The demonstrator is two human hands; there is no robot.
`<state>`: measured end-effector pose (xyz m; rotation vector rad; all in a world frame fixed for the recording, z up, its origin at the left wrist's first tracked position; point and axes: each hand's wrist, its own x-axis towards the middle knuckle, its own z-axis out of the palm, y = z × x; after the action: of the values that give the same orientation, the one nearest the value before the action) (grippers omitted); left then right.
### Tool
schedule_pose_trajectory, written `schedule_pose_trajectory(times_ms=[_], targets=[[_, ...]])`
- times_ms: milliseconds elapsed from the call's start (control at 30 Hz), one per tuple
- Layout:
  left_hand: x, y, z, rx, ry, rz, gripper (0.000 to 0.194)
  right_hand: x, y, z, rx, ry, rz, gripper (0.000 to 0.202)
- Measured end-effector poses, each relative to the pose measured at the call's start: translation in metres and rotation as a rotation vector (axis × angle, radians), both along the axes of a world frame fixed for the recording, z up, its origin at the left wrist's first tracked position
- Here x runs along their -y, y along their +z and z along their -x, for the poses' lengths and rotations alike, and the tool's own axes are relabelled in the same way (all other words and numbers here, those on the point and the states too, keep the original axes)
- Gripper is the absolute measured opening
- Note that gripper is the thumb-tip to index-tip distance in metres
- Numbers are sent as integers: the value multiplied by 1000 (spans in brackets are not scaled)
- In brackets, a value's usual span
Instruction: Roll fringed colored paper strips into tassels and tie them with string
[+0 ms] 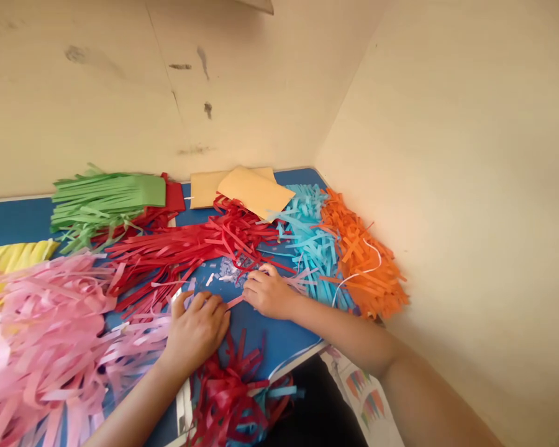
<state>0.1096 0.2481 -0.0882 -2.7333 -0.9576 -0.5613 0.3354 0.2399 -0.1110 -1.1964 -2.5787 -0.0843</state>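
Observation:
A short pink paper strip (235,302) spans the gap between my two hands over the blue table (261,335). My left hand (199,323) has its fingers curled at the strip's left end, beside lilac strips (137,338). At the strip's right end, my right hand (268,292) is closed with bent fingertips on it. Red fringed paper (181,245) lies just beyond both hands. Nearer the front edge, a bundle of red and light blue strips (235,397) sits below my hands. Small paper scraps (233,270) are scattered behind my right hand.
Pink fringe (51,347) and yellow fringe (23,256) cover the left side. Green fringe (112,192) lies at the back left, yellow-orange sheets (256,189) at the back. Light blue fringe (312,242) and orange fringe (368,267) with a white string (359,273) are by the right wall.

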Motion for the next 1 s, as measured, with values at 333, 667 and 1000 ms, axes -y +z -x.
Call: schedule_pose_trajectory(times_ms=[333, 667, 1000], targets=[[5, -8, 3, 62, -10, -15, 23, 15, 6, 24, 1, -6, -46, 21], [-6, -40, 43, 329, -36, 329, 31, 6, -8, -17, -263, -219, 278, 8], [-1, -34, 27, 231, 204, 275, 40, 1, 14, -3, -193, -362, 400, 16]])
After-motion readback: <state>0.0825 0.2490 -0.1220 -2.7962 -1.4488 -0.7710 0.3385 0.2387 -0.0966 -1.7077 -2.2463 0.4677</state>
